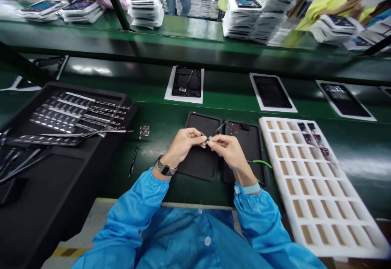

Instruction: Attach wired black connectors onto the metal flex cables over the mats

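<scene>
My left hand [185, 142] is closed in a pinch on a small circuit board, mostly hidden by the fingers. My right hand [229, 150] pinches at the board's right side, where a dark flat ribbon cable [218, 128] slants up and away. Both hands are above two shallow black trays, the left tray [195, 165] and the right tray [246, 148]. In the right tray lies a small dark part with thin red wires [236, 128]. Left of my hands, another small circuit board [144, 131] with a black ribbon cable [133, 159] lies on the green bench.
A black bin [91, 171] at left bears rows of ribbon cables [69, 112]. At right stands a white foam tray [308, 216] with several wired parts [317, 138]. Beyond, tablet housings [187, 82] lie on white sheets. Other people in yellow and pink stand behind stacks [241, 18].
</scene>
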Motion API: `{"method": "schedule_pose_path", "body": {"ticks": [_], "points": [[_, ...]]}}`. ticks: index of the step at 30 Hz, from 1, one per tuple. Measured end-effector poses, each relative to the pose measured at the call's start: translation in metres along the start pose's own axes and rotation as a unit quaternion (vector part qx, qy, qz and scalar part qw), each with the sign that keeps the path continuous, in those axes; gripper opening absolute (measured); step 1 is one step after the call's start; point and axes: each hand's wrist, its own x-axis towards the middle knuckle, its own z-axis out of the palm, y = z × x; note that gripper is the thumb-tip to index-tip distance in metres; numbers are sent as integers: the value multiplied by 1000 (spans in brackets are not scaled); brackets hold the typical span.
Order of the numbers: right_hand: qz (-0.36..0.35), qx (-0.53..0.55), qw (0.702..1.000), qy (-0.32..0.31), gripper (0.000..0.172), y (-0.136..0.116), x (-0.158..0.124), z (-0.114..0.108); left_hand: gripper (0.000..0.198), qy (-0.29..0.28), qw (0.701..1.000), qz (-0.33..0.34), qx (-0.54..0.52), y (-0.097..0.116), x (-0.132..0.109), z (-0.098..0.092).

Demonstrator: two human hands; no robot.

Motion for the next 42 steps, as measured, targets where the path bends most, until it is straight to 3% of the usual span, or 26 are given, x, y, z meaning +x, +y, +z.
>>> {"method": "schedule_pose_path", "body": {"ticks": [16, 18, 20, 23, 29, 34, 37, 42], "points": [[14, -14, 1000, -12, 33, 1, 0, -3, 38, 7, 1000, -12, -21, 0, -1, 1], [-19, -42, 999, 12, 31, -3, 0, -11, 34, 1, 1000, 11, -22, 7, -2, -1], [-68, -73, 991, 89, 30, -6, 1, -24, 32, 9, 998, 56, -29, 18, -4, -6], [-113, -182, 964, 157, 22, -4, 6, -41, 29, 44, 989, 134, -48, 34, -6, -18], [-116, -469, 876, 0, 12, -1, 12, -43, 30, 80, 979, 170, -81, 41, -2, -37], [-44, -623, 778, -75, 10, -4, 27, -32, 31, 71, 980, 159, -100, 37, 1, -39], [-10, -651, 753, -95, 4, -5, 42, -27, 29, 68, 979, 157, -112, 36, 2, -38], [-29, -665, 736, -118, 16, -8, 51, -21, 30, 76, 977, 152, -126, 35, 5, -43]]}}
